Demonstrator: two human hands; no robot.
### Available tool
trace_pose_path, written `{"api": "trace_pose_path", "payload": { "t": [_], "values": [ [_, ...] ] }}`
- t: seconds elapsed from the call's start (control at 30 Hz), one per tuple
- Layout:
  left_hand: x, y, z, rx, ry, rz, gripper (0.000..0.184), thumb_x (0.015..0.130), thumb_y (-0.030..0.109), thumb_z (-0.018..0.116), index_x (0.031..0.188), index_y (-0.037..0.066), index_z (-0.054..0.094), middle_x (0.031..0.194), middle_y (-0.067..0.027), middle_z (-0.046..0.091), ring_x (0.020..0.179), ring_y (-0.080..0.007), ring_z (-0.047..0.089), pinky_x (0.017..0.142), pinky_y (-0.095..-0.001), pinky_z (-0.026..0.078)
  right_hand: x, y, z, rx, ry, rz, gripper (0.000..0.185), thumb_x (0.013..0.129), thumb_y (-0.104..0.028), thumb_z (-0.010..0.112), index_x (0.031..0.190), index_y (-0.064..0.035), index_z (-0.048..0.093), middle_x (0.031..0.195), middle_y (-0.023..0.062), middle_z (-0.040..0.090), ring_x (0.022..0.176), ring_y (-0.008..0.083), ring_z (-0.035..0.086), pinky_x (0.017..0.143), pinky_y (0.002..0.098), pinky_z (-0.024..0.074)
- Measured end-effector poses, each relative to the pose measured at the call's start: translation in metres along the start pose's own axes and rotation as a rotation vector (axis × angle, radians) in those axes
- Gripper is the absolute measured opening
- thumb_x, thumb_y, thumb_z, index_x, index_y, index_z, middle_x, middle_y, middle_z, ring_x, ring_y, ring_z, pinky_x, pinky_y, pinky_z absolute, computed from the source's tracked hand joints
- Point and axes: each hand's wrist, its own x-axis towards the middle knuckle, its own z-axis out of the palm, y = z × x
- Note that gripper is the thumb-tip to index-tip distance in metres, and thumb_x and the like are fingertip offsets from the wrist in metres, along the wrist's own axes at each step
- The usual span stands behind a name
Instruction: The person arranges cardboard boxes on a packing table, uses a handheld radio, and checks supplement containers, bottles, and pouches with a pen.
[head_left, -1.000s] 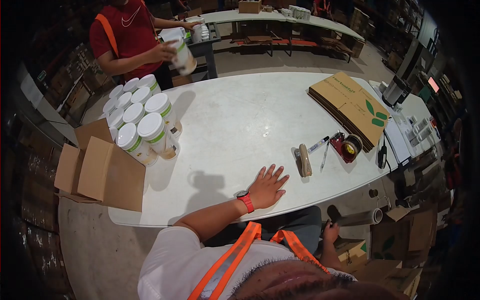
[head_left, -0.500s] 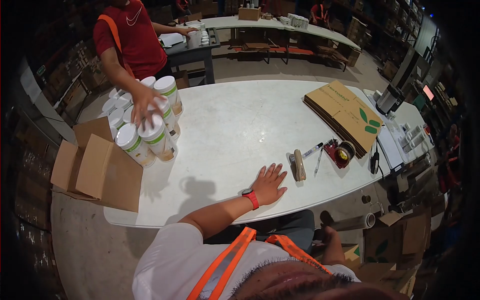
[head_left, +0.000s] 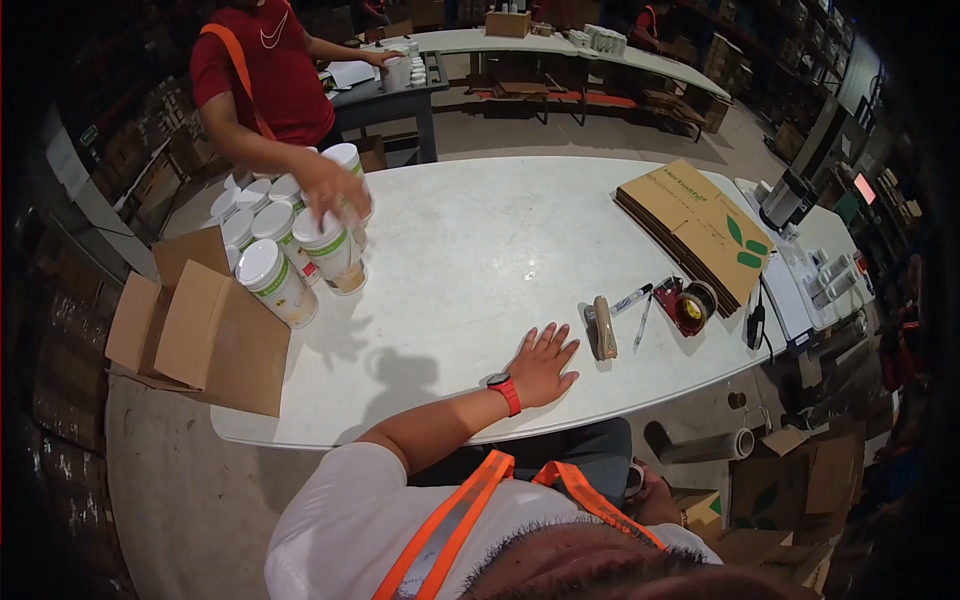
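Currently, left hand [head_left: 543, 367] open, palm flat on table [head_left: 480, 230], best clear of tan tool [head_left: 604, 330] beside; right hand [head_left: 656, 492] low, grip unclear.

There at the back runs a long table [head_left: 660, 66], carton [head_left: 507, 23] on top; nearer stands a grey bench [head_left: 385, 97], and a screen [head_left: 865, 189] glows pink, far right.

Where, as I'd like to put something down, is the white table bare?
The table is bare across its middle, between the white tubs and cardboard stack, beyond the left hand. Crowded: left end, with tubs and open box, and around the marker and tape dispenser.
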Motion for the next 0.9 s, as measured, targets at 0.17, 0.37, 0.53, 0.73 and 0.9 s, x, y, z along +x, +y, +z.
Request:
{"api": "trace_pose_path", "payload": {
  "t": [0.17, 0.37, 0.53, 0.73, 0.9],
  "values": [
    [0.0, -0.001, 0.003, 0.017, 0.014, 0.004, 0.066, 0.106, 0.049, 0.042, 0.159, 0.01, 0.039, 0.168, -0.0213, 0.028, 0.156, -0.0399, 0.023, 0.125, -0.059, 0.017, -0.006, 0.015, 0.003, -0.006, -0.006, 0.01, 0.074, 0.089, -0.058, 0.067, 0.141, -0.0052, 0.061, 0.139, 0.0211, 0.063, 0.133, 0.0392, 0.056, 0.111, 0.0532, 0.0444],
    [0.0, -0.001, -0.001, -0.006, -0.005, 0.001, 0.065, 0.106, 0.048, 0.043, 0.159, 0.01, 0.04, 0.168, -0.0214, 0.028, 0.156, -0.0402, 0.023, 0.125, -0.0598, 0.017, -0.017, 0.03, 0.01, -0.06, -0.009, 0.041, 0.075, 0.088, -0.058, 0.068, 0.141, -0.006, 0.06, 0.141, 0.0212, 0.062, 0.134, 0.0391, 0.055, 0.112, 0.0534, 0.0438],
    [-0.001, -0.001, 0.0, -0.009, -0.003, 0.003, 0.066, 0.106, 0.048, 0.043, 0.158, 0.008, 0.04, 0.168, -0.0215, 0.028, 0.157, -0.0402, 0.022, 0.125, -0.0605, 0.017, -0.066, 0.021, -0.022, -0.432, 0.017, 0.193, 0.076, 0.088, -0.059, 0.069, 0.142, -0.0066, 0.06, 0.142, 0.0212, 0.06, 0.135, 0.039, 0.054, 0.112, 0.0536, 0.0433],
    [-0.001, -0.001, 0.001, -0.02, -0.002, -0.008, 0.066, 0.106, 0.049, 0.043, 0.158, 0.008, 0.04, 0.168, -0.0212, 0.027, 0.157, -0.0394, 0.021, 0.125, -0.0597, 0.016, -0.088, -0.054, -0.025, -1.072, 0.088, 0.327, 0.077, 0.087, -0.059, 0.07, 0.143, -0.0074, 0.059, 0.144, 0.0213, 0.059, 0.137, 0.0389, 0.053, 0.113, 0.0538, 0.0427],
    [0.0, -0.003, -0.002, -0.026, -0.036, -0.009, 0.067, 0.106, 0.05, 0.041, 0.159, 0.009, 0.039, 0.169, -0.0204, 0.026, 0.158, -0.0388, 0.02, 0.126, -0.0584, 0.015, -0.073, -0.119, 0.022, -1.35, 0.113, 0.331, 0.078, 0.086, -0.06, 0.071, 0.143, -0.0081, 0.059, 0.145, 0.0213, 0.057, 0.137, 0.0388, 0.052, 0.113, 0.054, 0.0422]
  ]
}}
